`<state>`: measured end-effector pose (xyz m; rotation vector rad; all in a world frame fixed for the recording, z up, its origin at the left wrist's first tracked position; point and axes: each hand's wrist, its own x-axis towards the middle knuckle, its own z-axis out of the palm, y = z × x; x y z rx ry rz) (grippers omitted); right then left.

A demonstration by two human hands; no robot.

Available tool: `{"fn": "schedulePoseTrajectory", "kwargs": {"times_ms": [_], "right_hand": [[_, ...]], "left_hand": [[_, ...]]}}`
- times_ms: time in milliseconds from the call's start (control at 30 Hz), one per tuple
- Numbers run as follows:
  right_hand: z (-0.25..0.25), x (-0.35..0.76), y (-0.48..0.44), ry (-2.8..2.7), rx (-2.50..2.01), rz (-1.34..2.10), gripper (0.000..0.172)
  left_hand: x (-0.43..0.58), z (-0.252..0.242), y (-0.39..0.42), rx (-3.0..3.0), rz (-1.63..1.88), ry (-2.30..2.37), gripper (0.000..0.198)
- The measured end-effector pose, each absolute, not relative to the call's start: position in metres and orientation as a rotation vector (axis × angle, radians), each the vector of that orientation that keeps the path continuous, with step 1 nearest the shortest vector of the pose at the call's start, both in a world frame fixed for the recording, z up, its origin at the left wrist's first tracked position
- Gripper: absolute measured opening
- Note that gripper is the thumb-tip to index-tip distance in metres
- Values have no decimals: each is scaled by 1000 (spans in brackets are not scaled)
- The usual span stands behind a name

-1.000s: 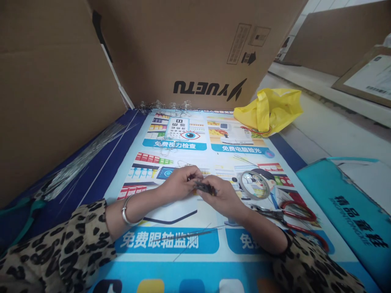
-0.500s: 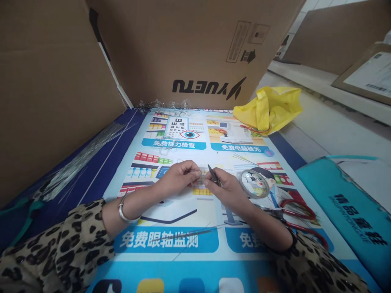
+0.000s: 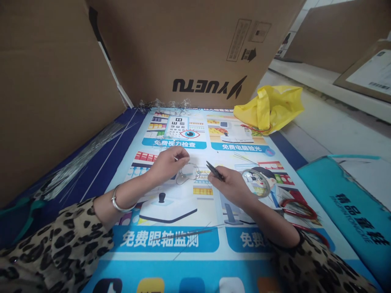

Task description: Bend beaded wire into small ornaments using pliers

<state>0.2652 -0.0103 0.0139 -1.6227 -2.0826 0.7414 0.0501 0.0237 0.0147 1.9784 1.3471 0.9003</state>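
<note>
My left hand is closed in a pinch at the centre of the mat. From its fingertips hangs a thin, loopy wire piece with small clear bits at its right end. My right hand, fingers wrapped round, grips dark needle-nose pliers whose tips point up and left. The pliers stand a little apart from the wire piece. Their handles are mostly hidden in my palm. Close to the right hand lies a round, clear roll of tape.
Red-handled scissors lie under my right forearm. Loose wires rest in front, a wire bundle at left beside green-handled scissors. Finished-looking wire pieces line the cardboard. A yellow bag sits back right.
My hands have moved apart: the left up and left, the right slightly right. The wire piece now shows between them, and the pliers have come off it.
</note>
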Motion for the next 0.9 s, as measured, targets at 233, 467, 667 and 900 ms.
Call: {"fn": "schedulePoseTrajectory", "kwargs": {"times_ms": [233, 467, 667, 900], "right_hand": [[12, 265, -8, -2250, -1713, 502, 24], [14, 267, -8, -2067, -1677, 526, 27], [18, 274, -4, -1887, -1602, 562, 26], [16, 268, -5, -2361, -1730, 435, 23]], "left_hand": [[50, 0, 27, 2392, 728, 1397, 18], [52, 1, 25, 2486, 795, 1356, 14], [55, 1, 21, 2562, 813, 1244, 11], [55, 4, 19, 2453, 949, 1249, 12]]}}
